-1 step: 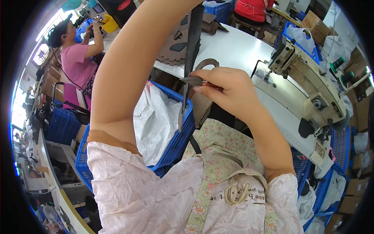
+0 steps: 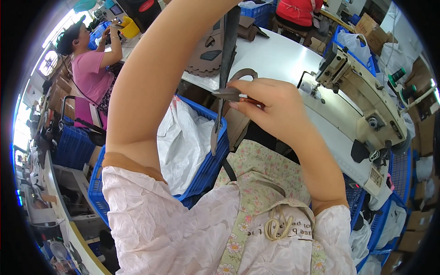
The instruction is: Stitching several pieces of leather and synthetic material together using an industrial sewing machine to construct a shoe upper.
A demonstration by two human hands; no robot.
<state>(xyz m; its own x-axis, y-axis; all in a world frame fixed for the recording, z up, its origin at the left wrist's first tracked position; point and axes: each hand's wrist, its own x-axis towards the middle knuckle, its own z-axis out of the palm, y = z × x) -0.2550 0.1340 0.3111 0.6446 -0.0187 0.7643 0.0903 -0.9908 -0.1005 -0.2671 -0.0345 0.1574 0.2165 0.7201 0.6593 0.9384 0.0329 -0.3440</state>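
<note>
My left arm (image 2: pixel 144 82) reaches up past the top edge, so my left hand is out of the picture. A long dark strap (image 2: pixel 228 50) hangs down beside that forearm. Its narrow, lighter lower end (image 2: pixel 214 140) dangles before the blue basket. My right hand (image 2: pixel 274 101) is closed around small thread snips (image 2: pixel 231 95) with reddish-orange handles. Their grey blades lie at the strap, about midway along its visible length; whether they touch it I cannot tell. Behind my right fingers shows a curved brown piece (image 2: pixel 245 74) at the table edge.
A blue basket (image 2: pixel 222 137) with a white plastic bag (image 2: pixel 183 146) stands below my left arm. Brown toothed-edge pieces (image 2: pixel 204 62) lie on the white table (image 2: pixel 270 48). A sewing machine (image 2: pixel 362 96) is on the right. A person in pink (image 2: pixel 89 68) works at far left.
The snips' blades look slightly wider and turned a little. My right hand has shifted barely to the right, and the strap's lower end has swung slightly.
</note>
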